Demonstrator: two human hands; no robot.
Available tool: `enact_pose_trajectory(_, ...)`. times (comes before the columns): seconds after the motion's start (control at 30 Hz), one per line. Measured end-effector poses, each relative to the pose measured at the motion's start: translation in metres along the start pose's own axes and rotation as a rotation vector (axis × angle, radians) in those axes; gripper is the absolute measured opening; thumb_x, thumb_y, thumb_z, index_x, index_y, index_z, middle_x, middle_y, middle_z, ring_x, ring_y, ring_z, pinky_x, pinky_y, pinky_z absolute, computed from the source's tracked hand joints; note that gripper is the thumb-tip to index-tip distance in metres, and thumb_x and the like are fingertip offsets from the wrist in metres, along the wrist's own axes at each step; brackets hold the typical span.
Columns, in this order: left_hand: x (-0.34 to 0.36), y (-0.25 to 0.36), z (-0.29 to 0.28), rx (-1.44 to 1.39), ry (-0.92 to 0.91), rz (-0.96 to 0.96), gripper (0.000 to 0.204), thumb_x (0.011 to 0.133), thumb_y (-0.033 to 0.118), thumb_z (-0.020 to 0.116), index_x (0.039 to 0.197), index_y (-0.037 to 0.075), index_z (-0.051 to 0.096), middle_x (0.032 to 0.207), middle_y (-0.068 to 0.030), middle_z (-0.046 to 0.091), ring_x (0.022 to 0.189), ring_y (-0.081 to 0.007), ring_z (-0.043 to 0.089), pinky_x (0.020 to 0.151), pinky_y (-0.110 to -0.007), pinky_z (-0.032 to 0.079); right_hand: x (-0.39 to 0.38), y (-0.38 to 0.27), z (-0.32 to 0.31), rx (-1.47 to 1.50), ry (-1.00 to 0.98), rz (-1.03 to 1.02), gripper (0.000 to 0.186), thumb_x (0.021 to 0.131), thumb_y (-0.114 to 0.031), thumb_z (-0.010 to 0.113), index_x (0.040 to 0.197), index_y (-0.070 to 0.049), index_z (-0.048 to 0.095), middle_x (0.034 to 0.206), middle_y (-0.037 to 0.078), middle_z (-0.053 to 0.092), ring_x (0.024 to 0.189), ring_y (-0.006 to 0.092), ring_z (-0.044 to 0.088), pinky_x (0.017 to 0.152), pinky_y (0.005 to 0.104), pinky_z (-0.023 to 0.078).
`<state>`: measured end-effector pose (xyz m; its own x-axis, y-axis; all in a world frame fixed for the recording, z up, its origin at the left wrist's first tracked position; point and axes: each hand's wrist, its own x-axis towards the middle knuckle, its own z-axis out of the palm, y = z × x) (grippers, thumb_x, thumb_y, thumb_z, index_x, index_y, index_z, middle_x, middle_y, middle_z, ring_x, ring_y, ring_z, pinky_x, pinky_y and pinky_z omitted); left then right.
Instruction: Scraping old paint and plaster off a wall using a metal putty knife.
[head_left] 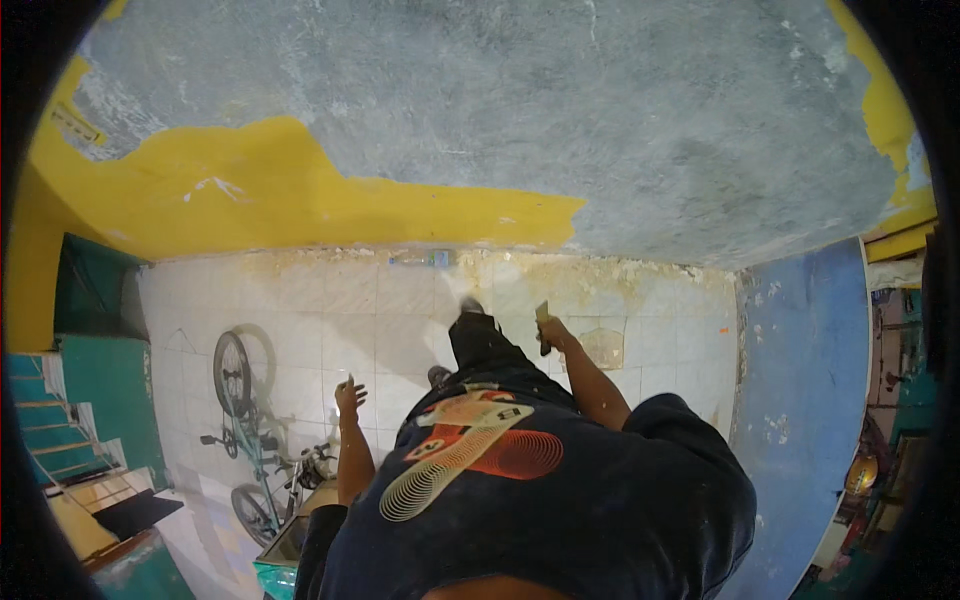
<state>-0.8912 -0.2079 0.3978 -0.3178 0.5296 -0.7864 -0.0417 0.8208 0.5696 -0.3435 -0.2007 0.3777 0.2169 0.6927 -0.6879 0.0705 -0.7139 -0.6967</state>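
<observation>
My right hand (556,335) is closed round the dark handle of a scraper (542,312), its flat blade pointing up toward the wall. Lower and to the left, my left hand (350,394) hangs over the tiled floor with its fingers apart and nothing plainly in it. In front of me stands a wall (620,110) of bare, patchy grey. Yellow paint (400,210) still covers its lower left part and a strip at the far right, with ragged edges. The scraper is apart from the wall.
Flakes lie along the wall's foot, near a clear plastic bottle (410,260). A tan flat sheet (600,346) lies on the floor to the right. A bicycle (238,400) is at left, beyond it stairs (50,420). A blue wall (800,350) bounds the right side.
</observation>
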Motion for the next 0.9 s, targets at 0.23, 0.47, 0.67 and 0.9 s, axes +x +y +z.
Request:
enact_pose_trajectory(0.23, 0.030, 0.089, -0.001, -0.123, -0.185, 0.052, 0.055, 0.081, 0.043, 0.052, 0.116, 0.003, 0.040, 0.107, -0.0149, 0.057, 0.088, -0.0278, 0.058, 0.072, -0.038, 0.047, 0.086, -0.131, 0.053, 0.209, -0.041, -0.038, 0.014, 0.082, -0.021, 0.046, 0.077, -0.008, 0.046, 0.055, 0.003, 0.046, 0.041, 0.0135, 0.041, 0.037, 0.0286, 0.035)
enact_pose_trajectory(0.47, 0.056, 0.278, 0.002, -0.576, 0.148, 0.322, 0.047, 0.083, 0.040, 0.053, 0.107, 0.001, 0.043, 0.096, -0.0146, 0.060, 0.078, -0.0247, 0.061, 0.064, -0.033, 0.048, 0.166, -0.308, 0.127, 0.203, -0.300, 0.046, 0.015, 0.079, -0.016, 0.046, 0.066, -0.010, 0.044, 0.051, 0.003, 0.042, 0.039, 0.0148, 0.041, 0.038, 0.0292, 0.037)
enact_pose_trajectory(0.67, 0.021, 0.400, 0.032, 0.178, 0.204, 0.778, 0.030, 0.086, 0.026, 0.052, 0.102, 0.000, 0.049, 0.092, -0.0126, 0.058, 0.084, -0.0193, 0.057, 0.073, -0.030, 0.046, 0.142, -0.412, 0.246, 0.264, -0.609, 0.214, 0.017, 0.082, -0.016, 0.043, 0.066, -0.009, 0.044, 0.051, 0.001, 0.042, 0.040, 0.0141, 0.041, 0.038, 0.0279, 0.036)
enact_pose_trajectory(0.9, -0.016, 0.484, 0.035, 0.128, -0.161, 0.793, 0.066, 0.077, 0.034, 0.064, 0.125, 0.001, 0.033, 0.111, -0.0180, 0.052, 0.104, -0.0246, 0.050, 0.086, -0.036, 0.041, 0.069, -0.509, 0.348, 0.944, -0.671, 0.446, 0.008, 0.086, -0.018, 0.041, 0.091, -0.013, 0.046, 0.053, -0.003, 0.034, 0.043, 0.0114, 0.033, 0.041, 0.0279, 0.030)
